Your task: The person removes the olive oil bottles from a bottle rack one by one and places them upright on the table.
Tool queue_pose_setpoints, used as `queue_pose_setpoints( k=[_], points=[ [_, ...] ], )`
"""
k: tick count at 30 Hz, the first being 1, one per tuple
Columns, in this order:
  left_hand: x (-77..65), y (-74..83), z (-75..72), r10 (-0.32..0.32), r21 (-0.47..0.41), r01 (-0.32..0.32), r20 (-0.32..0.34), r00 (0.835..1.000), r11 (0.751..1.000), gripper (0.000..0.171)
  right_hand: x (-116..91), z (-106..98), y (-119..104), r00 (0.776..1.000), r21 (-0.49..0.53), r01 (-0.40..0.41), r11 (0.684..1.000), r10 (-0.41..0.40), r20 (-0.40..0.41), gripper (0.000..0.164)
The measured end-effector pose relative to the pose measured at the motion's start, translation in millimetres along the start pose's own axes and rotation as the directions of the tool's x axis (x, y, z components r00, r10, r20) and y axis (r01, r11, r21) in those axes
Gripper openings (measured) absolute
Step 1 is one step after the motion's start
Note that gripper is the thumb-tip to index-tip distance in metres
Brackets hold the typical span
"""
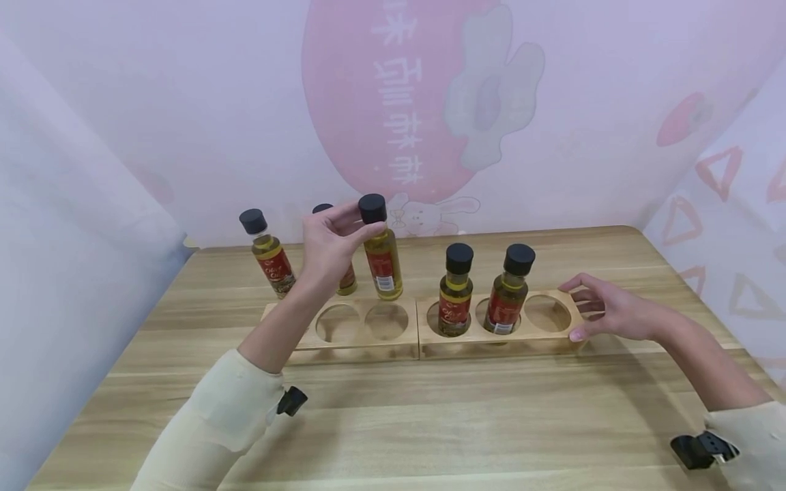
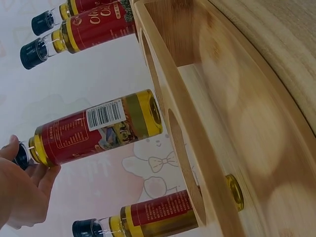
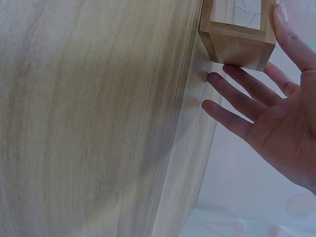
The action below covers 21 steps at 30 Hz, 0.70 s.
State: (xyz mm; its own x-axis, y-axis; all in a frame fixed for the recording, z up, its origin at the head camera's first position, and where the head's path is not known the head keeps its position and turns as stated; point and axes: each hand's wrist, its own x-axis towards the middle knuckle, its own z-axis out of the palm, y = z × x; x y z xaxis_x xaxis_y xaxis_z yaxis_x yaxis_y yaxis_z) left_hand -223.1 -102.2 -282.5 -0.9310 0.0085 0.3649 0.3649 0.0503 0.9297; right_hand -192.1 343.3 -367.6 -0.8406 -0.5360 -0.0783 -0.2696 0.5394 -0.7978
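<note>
My left hand (image 1: 331, 249) pinches the black cap of an olive oil bottle (image 1: 381, 262). In the left wrist view this bottle (image 2: 98, 129) has its base close to the top board of the wooden rack (image 1: 362, 343). My right hand (image 1: 608, 310) holds the far right end of the adjoining wooden rack (image 1: 534, 339) between thumb and fingers. Two bottles (image 1: 454, 307) (image 1: 505, 307) stand in that rack's left and middle holes. Behind the left rack are another bottle (image 1: 274, 266) and one (image 1: 347, 281) partly hidden by my left hand.
The racks stand end to end on a wood-grain table (image 1: 479, 423). A pale pink printed curtain (image 1: 215, 102) hangs behind it, close to the table's back edge. Black devices (image 1: 291, 401) (image 1: 703, 450) are strapped at both sleeves.
</note>
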Motion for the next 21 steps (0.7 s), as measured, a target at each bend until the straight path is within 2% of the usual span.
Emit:
queue_pose_setpoints(
  k=[12, 16, 21],
  points=[
    [12.8, -2.4, 7.2, -0.066, 0.012, 0.066, -0.056, 0.996, 0.998, 0.043, 0, -1, 1, 1.000, 0.003, 0.006, 1.000, -0.006, -0.006, 0.071],
    [16.5, -5.5, 9.5, -0.111, 0.011, 0.112, -0.075, 0.991, 0.994, 0.043, 0, 0, 1, 1.000, 0.000, 0.003, 1.000, -0.003, -0.004, 0.072],
    [20.5, -11.6, 12.6, -0.136, 0.008, 0.137, -0.080, 0.987, 0.991, 0.043, 0, 0, 1, 1.000, 0.003, 0.004, 1.000, -0.004, -0.004, 0.071]
  ],
)
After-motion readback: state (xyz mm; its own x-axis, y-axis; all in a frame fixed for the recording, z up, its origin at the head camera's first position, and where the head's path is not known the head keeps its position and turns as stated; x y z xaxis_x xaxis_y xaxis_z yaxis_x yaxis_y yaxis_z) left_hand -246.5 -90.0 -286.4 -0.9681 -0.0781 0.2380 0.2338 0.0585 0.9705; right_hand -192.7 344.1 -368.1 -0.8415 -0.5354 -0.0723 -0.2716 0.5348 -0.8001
